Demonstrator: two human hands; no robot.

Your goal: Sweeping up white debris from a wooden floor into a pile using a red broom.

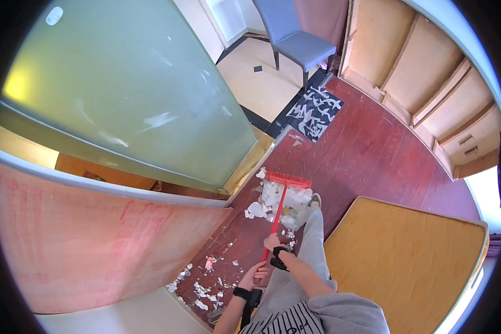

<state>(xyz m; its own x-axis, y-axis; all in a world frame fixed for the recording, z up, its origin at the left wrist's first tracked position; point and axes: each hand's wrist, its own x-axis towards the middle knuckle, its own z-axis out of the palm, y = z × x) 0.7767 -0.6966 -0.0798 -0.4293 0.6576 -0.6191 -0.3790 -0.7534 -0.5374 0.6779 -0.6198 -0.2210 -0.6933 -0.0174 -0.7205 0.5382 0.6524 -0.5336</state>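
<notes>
A red push broom (281,204) slants across the floor in front of me, its wide bristled head (290,180) at the far edge of a pile of white scraps (271,194). My right hand (272,241) is closed around the middle of the red handle. Lower down, near the handle's end, my left hand (254,276) grips it too. Beside the scraps lies a clear plastic bag or sheet (293,208), crumpled and close to my shoe (315,201). Larger white chunks (256,210) sit left of the pile.
Smaller debris (208,292) and a red-and-white wrapper or packet (209,264) litter the dark red wood floor (350,137). A stained pinkish panel (108,234) and frosted glass (129,83) stand left. Right are a yellow mattress-like slab (405,267) and a wooden frame (417,79). A chair (302,46) stands beyond.
</notes>
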